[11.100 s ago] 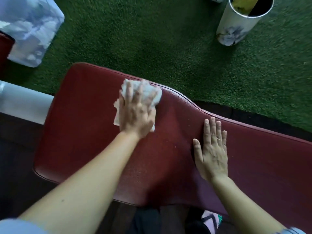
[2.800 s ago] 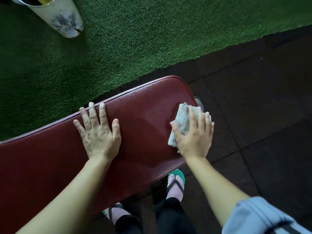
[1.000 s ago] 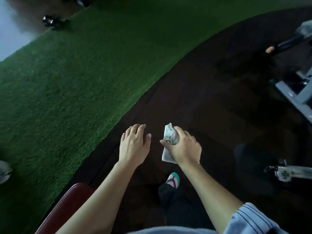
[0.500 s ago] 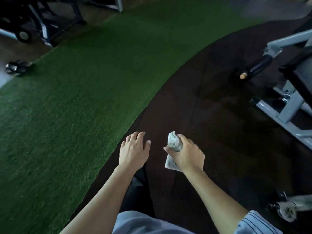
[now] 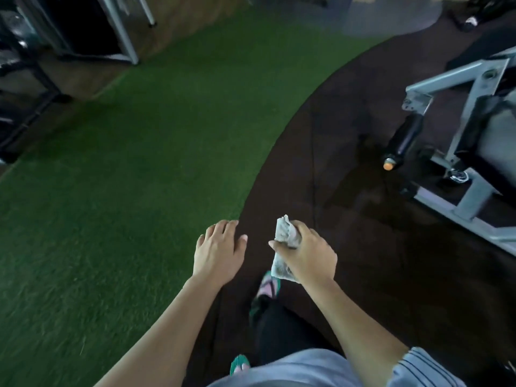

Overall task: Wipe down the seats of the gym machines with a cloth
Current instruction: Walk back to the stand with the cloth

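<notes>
Your right hand point(image 5: 307, 255) grips the bunched cloth point(image 5: 284, 233) in curled fingers; your left hand point(image 5: 217, 252) hangs open, empty. The machine point(image 5: 472, 107) lies ahead to your right, nearer the cloth hand.

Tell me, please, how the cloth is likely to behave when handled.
The cloth is probably floppy: it bunches and creases in the right hand, its lower end hanging limp. Likely light, since one hand carries it.
</notes>
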`<action>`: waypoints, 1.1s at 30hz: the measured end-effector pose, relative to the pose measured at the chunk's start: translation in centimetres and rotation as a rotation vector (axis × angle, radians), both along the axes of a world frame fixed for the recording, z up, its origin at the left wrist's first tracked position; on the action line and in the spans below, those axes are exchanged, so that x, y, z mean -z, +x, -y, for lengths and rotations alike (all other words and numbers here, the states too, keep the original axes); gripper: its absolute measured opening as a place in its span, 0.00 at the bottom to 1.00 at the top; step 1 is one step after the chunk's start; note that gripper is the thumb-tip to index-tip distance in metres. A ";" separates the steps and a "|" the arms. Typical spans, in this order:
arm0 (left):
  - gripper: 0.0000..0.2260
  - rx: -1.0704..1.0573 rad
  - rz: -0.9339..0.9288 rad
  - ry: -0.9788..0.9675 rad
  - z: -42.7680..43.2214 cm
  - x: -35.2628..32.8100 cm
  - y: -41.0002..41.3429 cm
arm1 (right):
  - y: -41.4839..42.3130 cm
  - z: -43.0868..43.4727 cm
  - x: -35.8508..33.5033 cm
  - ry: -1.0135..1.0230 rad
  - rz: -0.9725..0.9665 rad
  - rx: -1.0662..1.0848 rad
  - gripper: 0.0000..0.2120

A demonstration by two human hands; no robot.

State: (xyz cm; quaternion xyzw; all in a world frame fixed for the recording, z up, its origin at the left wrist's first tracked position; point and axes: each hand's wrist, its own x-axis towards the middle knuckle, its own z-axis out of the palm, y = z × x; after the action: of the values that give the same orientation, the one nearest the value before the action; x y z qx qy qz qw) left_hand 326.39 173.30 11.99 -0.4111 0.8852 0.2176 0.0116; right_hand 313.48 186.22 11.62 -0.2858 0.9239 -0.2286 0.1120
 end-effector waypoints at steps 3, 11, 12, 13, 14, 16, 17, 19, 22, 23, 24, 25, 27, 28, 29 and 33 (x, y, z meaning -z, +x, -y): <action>0.21 0.042 -0.027 -0.016 6.8 0.1 -7.0 | -6.5 6.6 0.3 0.004 0.010 0.012 0.25; 0.21 0.109 -0.032 -0.051 25.4 -2.4 -28.3 | -27.5 25.2 -1.8 -0.012 -0.042 0.025 0.27; 0.21 0.114 -0.030 -0.053 27.4 -2.7 -30.7 | -30.0 27.2 -2.2 -0.013 -0.048 0.033 0.27; 0.21 0.117 -0.029 -0.049 29.3 -3.0 -33.1 | -32.4 29.1 -2.5 -0.010 -0.051 0.043 0.26; 0.21 0.119 -0.028 -0.043 31.2 -3.2 -35.6 | -34.8 31.0 -2.7 -0.003 -0.051 0.053 0.26; 0.21 0.134 -0.030 -0.042 35.0 -3.2 -40.5 | -39.3 34.5 -2.7 0.002 -0.046 0.077 0.24; 0.21 0.149 -0.031 -0.042 36.9 -3.1 -43.0 | -41.6 36.3 -2.5 0.002 -0.045 0.091 0.24; 0.21 0.182 -0.032 -0.037 40.8 -2.5 -48.2 | -46.3 39.8 -1.8 0.006 -0.057 0.111 0.23; 0.21 0.231 -0.040 -0.032 47.1 -1.8 -56.8 | -54.1 45.3 -1.1 0.024 -0.066 0.136 0.22; 0.21 0.247 -0.048 -0.035 49.2 -1.7 -60.0 | -57.0 47.2 -1.1 0.022 -0.061 0.149 0.22; 0.21 0.261 -0.057 -0.038 51.4 -1.8 -63.1 | -59.9 49.1 -1.3 0.018 -0.058 0.161 0.23; 0.21 0.272 -0.066 -0.038 53.6 -2.1 -66.3 | -62.8 50.9 -1.6 0.020 -0.061 0.168 0.23; 0.21 0.291 -0.085 -0.040 57.5 -3.1 -72.2 | -68.4 54.4 -2.6 0.032 -0.079 0.180 0.25; 0.21 0.308 -0.096 -0.052 59.4 -3.6 -75.2 | -71.2 56.1 -3.1 0.025 -0.085 0.193 0.25; 0.21 0.326 -0.097 -0.061 61.3 -4.0 -78.4 | -74.1 57.9 -3.5 0.019 -0.086 0.207 0.25; 0.21 0.352 -0.113 -0.051 68.0 -4.6 -90.0 | -84.8 63.9 -4.4 0.028 -0.071 0.266 0.23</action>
State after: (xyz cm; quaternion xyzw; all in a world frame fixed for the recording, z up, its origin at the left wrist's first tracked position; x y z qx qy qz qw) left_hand 236.43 105.32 16.58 -0.2372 0.9479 0.2123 -0.0108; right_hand 228.67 122.28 15.98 -0.1672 0.9600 -0.2183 0.0521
